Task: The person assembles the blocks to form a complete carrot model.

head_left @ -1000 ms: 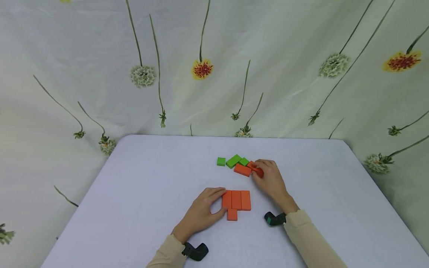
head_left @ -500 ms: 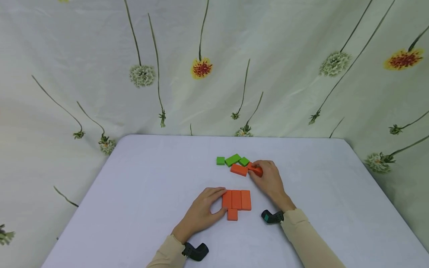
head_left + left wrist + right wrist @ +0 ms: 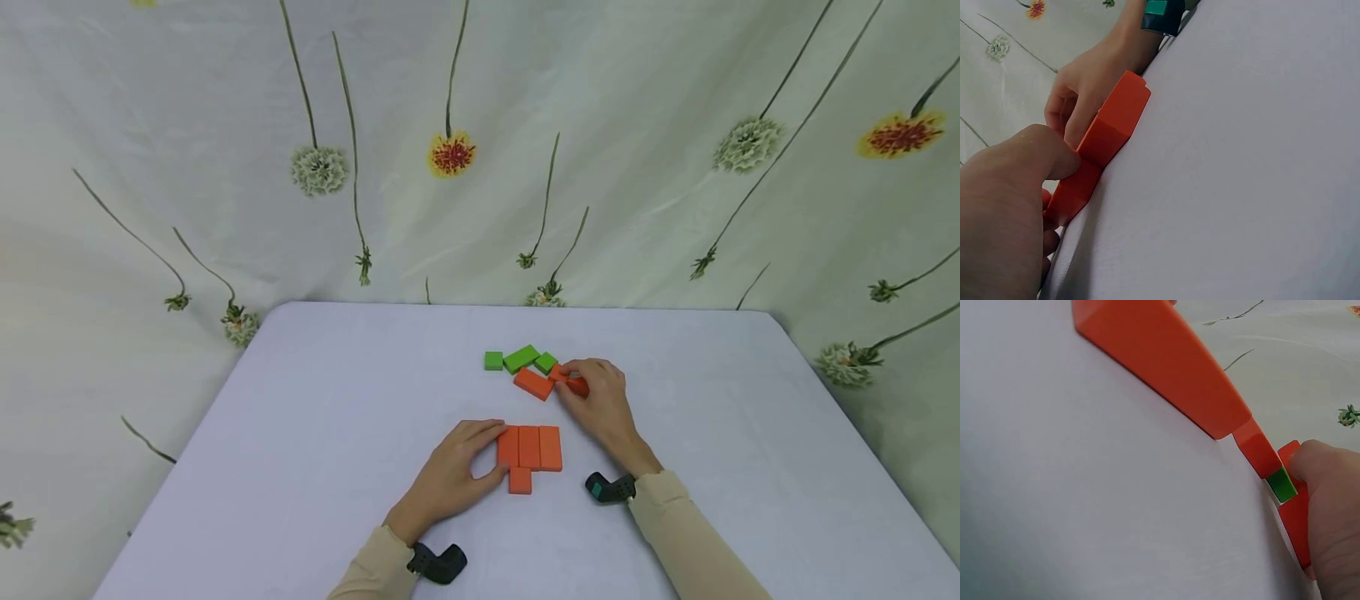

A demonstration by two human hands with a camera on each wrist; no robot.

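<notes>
Three orange blocks (image 3: 529, 447) lie side by side, with a smaller orange block (image 3: 520, 481) against their near edge. My left hand (image 3: 448, 477) holds the leftmost one, its thumb at the near end and fingers at the far end. In the left wrist view the thumb (image 3: 1054, 156) presses against the orange side. Farther back, my right hand (image 3: 602, 406) pinches an orange block (image 3: 557, 373) between thumb and fingers; another orange piece (image 3: 577, 386) shows under the hand, partly hidden. Just left of these lies a loose orange block (image 3: 533, 384).
Behind the loose orange block lie a small green block (image 3: 493, 361), a longer green block (image 3: 521, 359) and another small green one (image 3: 546, 363). The white table (image 3: 360, 400) ends at a flower-print cloth (image 3: 637, 192). Black wrist devices (image 3: 438, 564) sit on both wrists.
My right hand has shifted slightly left. The loose orange block beside it has slid left and turned a little. My left hand and the near blocks stay in place.
</notes>
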